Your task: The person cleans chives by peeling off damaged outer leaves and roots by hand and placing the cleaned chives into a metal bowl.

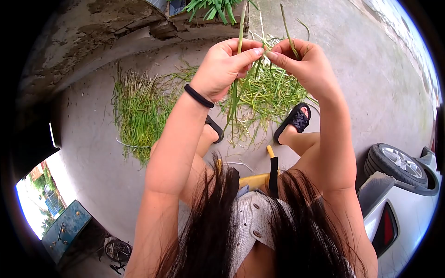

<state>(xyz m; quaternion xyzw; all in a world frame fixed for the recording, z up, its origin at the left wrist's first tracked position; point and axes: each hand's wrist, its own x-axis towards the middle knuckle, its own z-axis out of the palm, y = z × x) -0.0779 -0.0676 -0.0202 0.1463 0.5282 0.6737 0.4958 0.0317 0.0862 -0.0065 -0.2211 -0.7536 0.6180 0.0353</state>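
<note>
My left hand point(232, 65), with a black band at the wrist, is closed in a pinch on a long green stalk point(242, 28) whose thin leaves point(235, 99) hang below it. My right hand point(303, 62) is also closed, its thumb and finger almost touching the left fingertips. A brownish-green stalk point(286, 28) sticks up from its curled fingers. Between the hands a thin pale stem point(261, 23) rises; I cannot tell which hand grips it. Below lies a loose heap of green and yellowish plant strips point(273, 90) on the concrete.
A bundle of long green stalks point(139, 111) lies on the floor at left. More green leaves point(214, 9) are at the top, by a crumbling ledge point(120, 32). My sandalled feet flank the heap. A silver car point(408, 213) carrying a wheel point(396, 162) stands at right.
</note>
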